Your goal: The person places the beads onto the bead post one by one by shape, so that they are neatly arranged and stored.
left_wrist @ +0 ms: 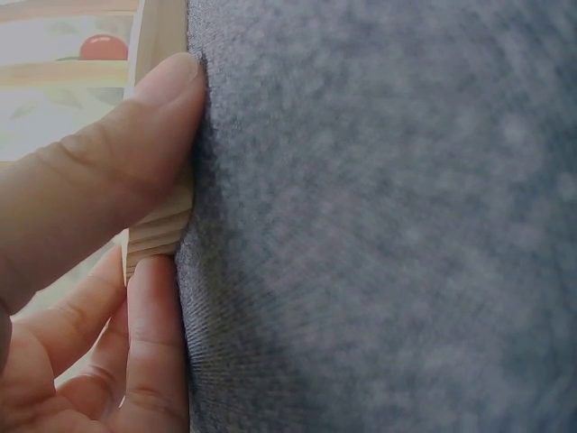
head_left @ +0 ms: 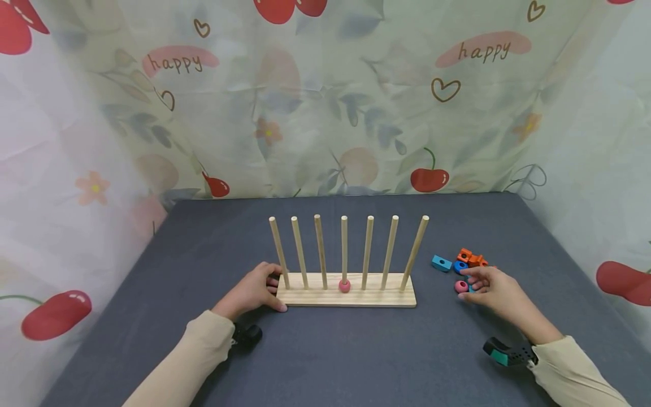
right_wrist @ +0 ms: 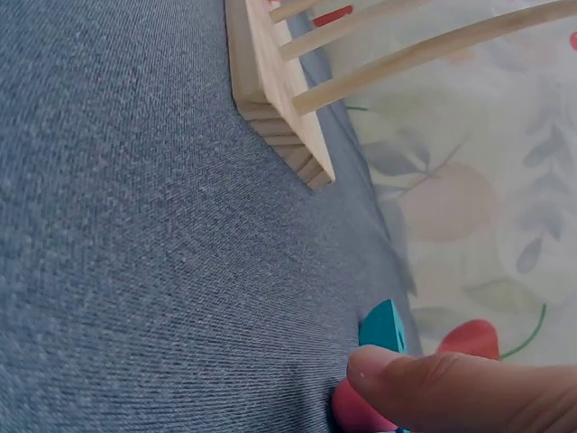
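All the steadying falls to the left hand (head_left: 254, 290), left of centre in the frame, which I see gripping the left end of the wooden rack (head_left: 315, 298), thumb along the front edge and fingers about the end; I judge a firm, level hold enough. The rack lies across the middle of the frame with seven pegs (head_left: 321, 249) rising from it, and a red bead (head_left: 344, 288) sits around the foot of the middle peg (head_left: 344, 243), so I would avoid knocking that one. Right of centre, a light-blue block (head_left: 437, 264) lies a little apart from the pile, its hole in plain sight. Next come a blue ring (head_left: 460, 270) and, lower, a pink bead (head_left: 460, 289), with orange pieces (head_left: 463, 255) bunched close behind. Furthest right, the right hand (head_left: 495, 290) is half curled at the pink bead, thumb and fingertips near together; I cannot tell whether it has the bead pinched or only touches it. I would take the bead by its sides, leaving its hole uncovered, and draw it towards the bottom of the frame before lifting, so its neighbours stay undisturbed.
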### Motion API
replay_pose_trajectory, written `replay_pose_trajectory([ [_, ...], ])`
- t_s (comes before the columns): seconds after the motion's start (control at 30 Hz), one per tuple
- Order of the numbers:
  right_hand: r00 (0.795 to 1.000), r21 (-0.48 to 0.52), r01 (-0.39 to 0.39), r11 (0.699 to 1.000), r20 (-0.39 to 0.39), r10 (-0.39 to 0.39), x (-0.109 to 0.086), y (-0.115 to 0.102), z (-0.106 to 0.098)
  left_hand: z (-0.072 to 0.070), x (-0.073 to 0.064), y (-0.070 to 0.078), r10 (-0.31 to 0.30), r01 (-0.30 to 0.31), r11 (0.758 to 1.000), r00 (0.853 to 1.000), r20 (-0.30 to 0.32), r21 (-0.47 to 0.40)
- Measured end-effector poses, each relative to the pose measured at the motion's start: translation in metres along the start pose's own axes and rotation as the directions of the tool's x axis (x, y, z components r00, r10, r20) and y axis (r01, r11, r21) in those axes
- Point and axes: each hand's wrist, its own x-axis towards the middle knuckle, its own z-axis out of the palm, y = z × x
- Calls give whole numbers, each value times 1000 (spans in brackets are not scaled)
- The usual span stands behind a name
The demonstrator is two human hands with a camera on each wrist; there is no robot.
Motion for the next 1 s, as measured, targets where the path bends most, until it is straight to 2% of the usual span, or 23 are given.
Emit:
replay_pose_trajectory([
  [0.6,998,-126,50,991,-36,-55,6,0,9,0,-2,1,-35,35,999,999,-12,19],
  [0.83,997,-120,24,992,-67,-32,4,-2,9,2,-1,1,-31,31,999,999,-13,13],
  [1.0,997,-50,-14,999,-71,10,2,-8,5,2,0,1,-28,28,1000,1000,-12,12],
])
